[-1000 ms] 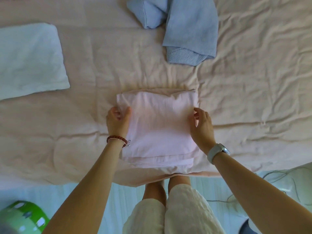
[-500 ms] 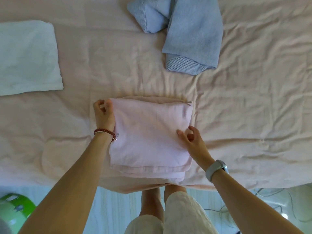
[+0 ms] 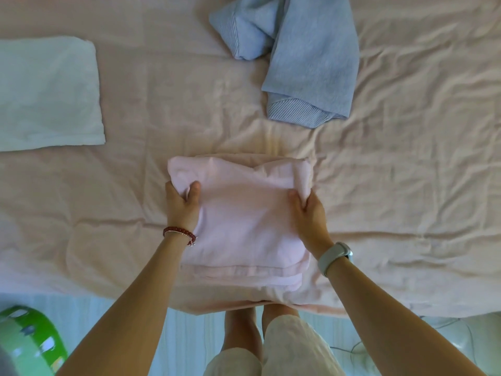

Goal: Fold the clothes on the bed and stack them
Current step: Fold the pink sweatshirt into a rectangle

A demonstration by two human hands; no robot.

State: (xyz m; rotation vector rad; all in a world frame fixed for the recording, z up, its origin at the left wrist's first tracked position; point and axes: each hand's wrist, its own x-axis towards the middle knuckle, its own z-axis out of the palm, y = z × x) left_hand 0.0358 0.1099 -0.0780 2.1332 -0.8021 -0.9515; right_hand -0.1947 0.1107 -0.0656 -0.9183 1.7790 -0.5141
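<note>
Folded pink garment [image 3: 244, 221], pale and soft, squared into a thick pad of several layers near the front edge of the bed [image 3: 406, 199], directly ahead of the standing person. Gripped at both upper side edges: left hand [image 3: 182, 206] pinching the left edge, thumb on top and fingers tucked beneath the cloth; right hand [image 3: 309, 213] pinching the right edge likewise, thumb over the top layer, fingers hidden under the fold. Top corners bunched and lifted slightly by the pinch, lower layers stepped out unevenly along the near side. Red bead bracelet [image 3: 180, 234] on the left wrist, white watch [image 3: 334, 257] on the right. Farther up the bed, well apart from the pink piece, blue garment [image 3: 311, 63] lying loosely heaped, striped hems showing, its upper part cut off by the top of the view. At far left, flat white folded cloth [image 3: 48, 93], cut off by the left edge. Rumpled peach cover across the whole bed, draping over the front edge. Below, pale floor, bare legs and cream shorts [image 3: 271, 348] of the person. Green and white rounded object [image 3: 29, 343] at lower left, only partly seen and hard to identify, contents not visible. Thin cables [image 3: 352, 348] on the floor at lower right, blurred.
</note>
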